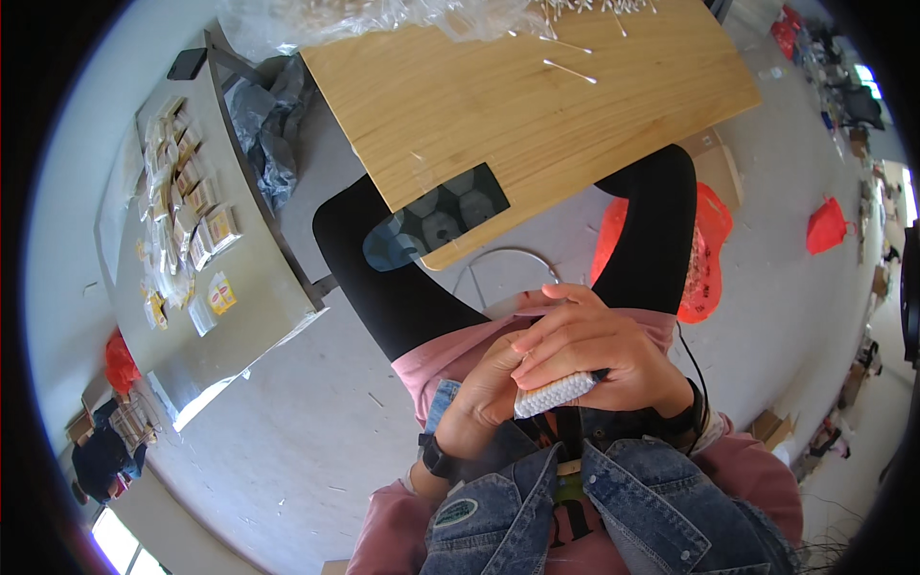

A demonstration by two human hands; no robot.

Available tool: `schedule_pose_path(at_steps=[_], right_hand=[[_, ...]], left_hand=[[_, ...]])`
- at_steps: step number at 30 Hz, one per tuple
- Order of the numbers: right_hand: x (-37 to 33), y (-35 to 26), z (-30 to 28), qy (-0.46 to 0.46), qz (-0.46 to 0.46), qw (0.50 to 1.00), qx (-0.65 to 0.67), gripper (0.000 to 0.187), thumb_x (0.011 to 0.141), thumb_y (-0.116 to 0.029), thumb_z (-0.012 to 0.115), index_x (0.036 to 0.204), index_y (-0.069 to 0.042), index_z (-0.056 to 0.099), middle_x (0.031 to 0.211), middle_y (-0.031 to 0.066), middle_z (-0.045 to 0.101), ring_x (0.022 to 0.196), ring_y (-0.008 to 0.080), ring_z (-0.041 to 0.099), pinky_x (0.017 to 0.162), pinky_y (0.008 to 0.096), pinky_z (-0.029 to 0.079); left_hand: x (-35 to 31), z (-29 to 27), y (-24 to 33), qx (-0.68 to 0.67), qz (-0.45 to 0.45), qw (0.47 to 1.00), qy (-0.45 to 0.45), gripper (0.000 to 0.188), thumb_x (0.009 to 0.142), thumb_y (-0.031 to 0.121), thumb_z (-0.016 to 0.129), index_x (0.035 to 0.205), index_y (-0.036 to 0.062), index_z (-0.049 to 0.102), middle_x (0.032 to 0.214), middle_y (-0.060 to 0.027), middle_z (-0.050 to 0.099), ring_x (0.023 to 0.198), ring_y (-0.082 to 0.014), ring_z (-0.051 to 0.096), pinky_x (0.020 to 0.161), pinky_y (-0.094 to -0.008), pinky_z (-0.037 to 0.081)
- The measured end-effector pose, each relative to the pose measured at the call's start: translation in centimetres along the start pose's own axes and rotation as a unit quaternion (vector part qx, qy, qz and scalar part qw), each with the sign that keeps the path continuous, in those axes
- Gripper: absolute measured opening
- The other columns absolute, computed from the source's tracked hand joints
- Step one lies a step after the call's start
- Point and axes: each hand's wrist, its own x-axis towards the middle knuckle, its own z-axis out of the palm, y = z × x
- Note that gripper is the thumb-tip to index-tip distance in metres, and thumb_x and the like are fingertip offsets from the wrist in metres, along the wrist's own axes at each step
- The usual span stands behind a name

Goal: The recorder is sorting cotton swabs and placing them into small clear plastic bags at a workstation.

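A tight bundle of cotton swabs [556, 394] is held close in front of my body, its white tips packed side by side and facing me. My left hand [491, 381] closes on the bundle from the left. Over its top and right side wrap the fingers of my right hand [609, 347]. Most of the sticks are hidden behind my fingers. Beyond my knees, a few loose cotton swabs [570, 72] lie on the wooden table [537, 125], and more are heaped at its far edge beside a clear plastic bag [383, 21].
A dark glossy flat panel [436, 218] lies at the wooden table's near left corner. On the left, a grey table [254, 331] carries many small packs [182, 206]. Red plastic bags [707, 254] lie on the floor to the right. A person [101, 460] is far left.
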Motion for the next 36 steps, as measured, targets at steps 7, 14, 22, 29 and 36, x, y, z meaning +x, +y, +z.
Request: schedule_pose_path(at_steps=[7, 14, 22, 29, 36], right_hand=[[-0.2, 0.4, -0.3, 0.007, 0.008, 1.0, 0.005, 0.028, 0.075, -0.011, 0.08, 0.103, -0.015, 0.076, 0.105, -0.0009, 0.073, 0.109, 0.0163, 0.066, 0.116, 0.0459, 0.027], [0.0, 0.4, -0.2, 0.007, 0.025, 0.999, 0.019, 0.029, 0.075, -0.013, 0.081, 0.103, -0.013, 0.075, 0.104, 0.0008, 0.073, 0.107, 0.0175, 0.067, 0.115, 0.0474, 0.029], [0.3, 0.9, -0.6, -0.001, 0.016, 0.999, 0.037, 0.024, 0.075, -0.014, 0.082, 0.098, -0.013, 0.075, 0.097, 0.0002, 0.073, 0.096, 0.0186, 0.067, 0.112, 0.0466, 0.032], [0.4, 1.2, -1.3, 0.008, 0.016, 0.999, 0.033, 0.023, 0.074, -0.014, 0.083, 0.096, -0.014, 0.075, 0.095, -0.0016, 0.073, 0.095, 0.0175, 0.067, 0.111, 0.0455, 0.034], [0.6, 1.5, -1.5, 0.018, 0.025, 0.998, 0.048, 0.022, 0.074, -0.014, 0.083, 0.095, -0.014, 0.075, 0.092, -0.0011, 0.072, 0.093, 0.0181, 0.067, 0.109, 0.0455, 0.035]], left_hand=[[0.2, 0.3, -0.1, -0.026, 0.003, 1.0, -0.015, 0.05, 0.098, 0.027, 0.065, 0.131, -0.0079, 0.051, 0.124, -0.0177, 0.062, 0.111, -0.0254, 0.066, 0.091, -0.0357, 0.059], [0.4, -1.5, -1.1, -0.011, -0.012, 1.0, 0.022, 0.051, 0.096, 0.026, 0.067, 0.135, -0.004, 0.051, 0.129, -0.0139, 0.061, 0.116, -0.0234, 0.062, 0.096, -0.0341, 0.054], [-0.9, 5.3, -0.1, 0.236, 0.051, 0.941, 0.236, 0.042, 0.099, 0.028, 0.063, 0.123, -0.006, 0.058, 0.116, -0.0132, 0.067, 0.101, -0.0208, 0.069, 0.084, -0.031, 0.06], [-0.4, 4.2, -0.3, -0.003, 0.066, 0.998, 0.023, 0.038, 0.099, 0.028, 0.063, 0.121, -0.0039, 0.06, 0.113, -0.0113, 0.068, 0.098, -0.0184, 0.069, 0.082, -0.0287, 0.059], [1.1, 3.2, 0.3, -0.052, 0.016, 0.998, -0.006, 0.038, 0.099, 0.026, 0.063, 0.122, -0.0042, 0.06, 0.114, -0.0111, 0.068, 0.101, -0.0191, 0.069, 0.082, -0.0285, 0.059]])
